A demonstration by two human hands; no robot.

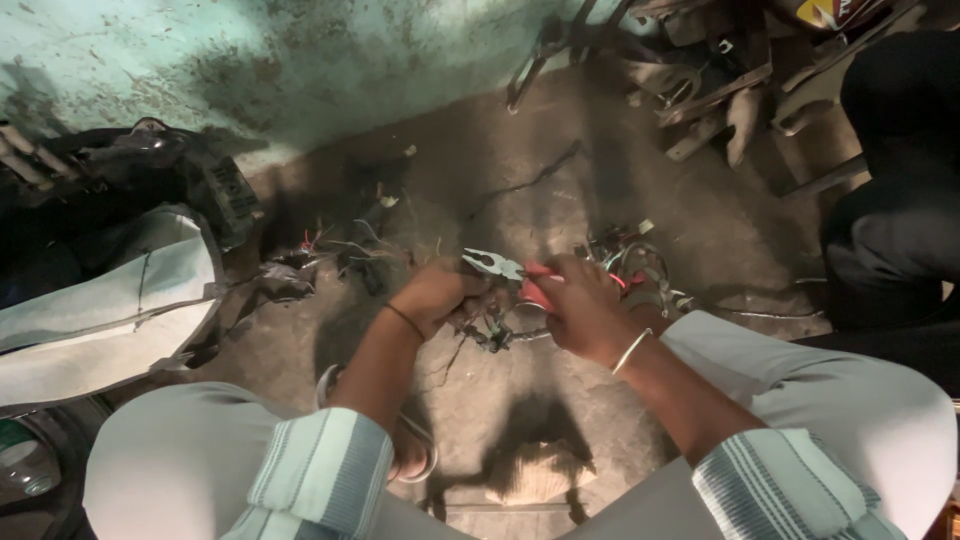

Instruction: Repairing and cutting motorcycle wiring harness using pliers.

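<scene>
My right hand grips the red handles of a pair of pliers, whose metal jaws point left toward my left hand. My left hand is closed on a tangle of dark wires that hangs between both hands just above the floor. The pliers' jaws sit right above the left hand's fingers. A thin band is on each wrist. My knees in light trousers frame the bottom of the view.
More wire bundles lie on the dusty concrete floor behind my hands, and scraps to the left. A white vehicle panel and tyre stand at left. Metal tools and parts pile at the back right. A dark-clothed person sits right.
</scene>
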